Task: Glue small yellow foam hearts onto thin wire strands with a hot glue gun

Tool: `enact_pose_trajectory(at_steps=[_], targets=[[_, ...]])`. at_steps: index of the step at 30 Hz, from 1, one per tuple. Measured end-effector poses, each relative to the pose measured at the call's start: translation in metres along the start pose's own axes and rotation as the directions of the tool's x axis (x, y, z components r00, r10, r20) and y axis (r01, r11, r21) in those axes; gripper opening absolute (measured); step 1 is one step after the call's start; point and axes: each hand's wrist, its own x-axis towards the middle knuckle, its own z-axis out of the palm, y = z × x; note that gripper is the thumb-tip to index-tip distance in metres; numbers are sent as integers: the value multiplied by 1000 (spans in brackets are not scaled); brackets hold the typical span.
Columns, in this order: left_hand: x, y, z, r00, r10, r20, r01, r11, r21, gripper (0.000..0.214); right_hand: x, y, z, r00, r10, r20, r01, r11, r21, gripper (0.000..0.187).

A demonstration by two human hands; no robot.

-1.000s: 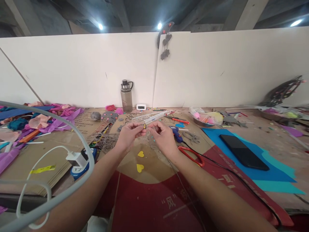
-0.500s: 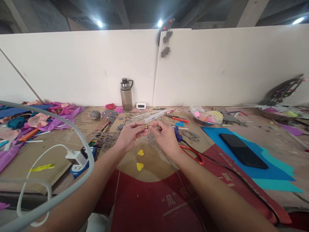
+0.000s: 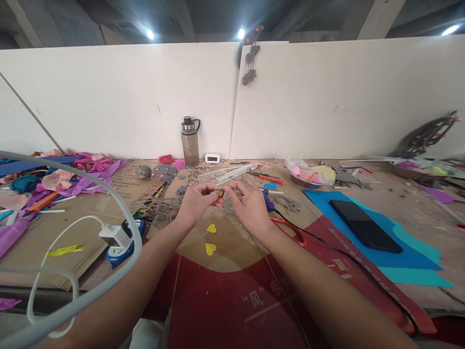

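Note:
In the head view my left hand (image 3: 198,202) pinches a small yellow and dark piece (image 3: 221,193) between thumb and forefinger. My right hand (image 3: 248,203) meets it from the other side, its thumb and forefinger closed at the piece's edge. The fingers cover most of the piece, so its exact kind is hidden. Below the hands, two yellow heart cutouts (image 3: 210,249) lie flat on the cardboard (image 3: 232,264). A blue hot glue gun (image 3: 268,200) lies just beyond my right hand, partly covered by it. Orange-handled scissors (image 3: 290,231) lie beside my right wrist.
Grey yarn (image 3: 160,209) lies left of my hands, near a blue and white power strip (image 3: 121,249). White glue sticks (image 3: 234,173) lie beyond. A bottle (image 3: 190,145) stands at the back. To the right, a phone (image 3: 365,225) rests on blue felt (image 3: 410,259). A white cable (image 3: 132,213) crosses the left foreground.
Both hands stay almost in place. The fingers have shifted slightly around the small piece, and less of its yellow shows now.

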Motion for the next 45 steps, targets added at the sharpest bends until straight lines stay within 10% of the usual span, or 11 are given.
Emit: enact_pose_trajectory(at_steps=[22,45], targets=[[-1,2,0,990,-26,141,23,1000,21,20,-1,5,2,999,31,-28,-32,999,-23,15],[0,-5,0,996,82,-38,-81,996,29,9,-9,-7,6,998,31,57,-36,996,85,12]])
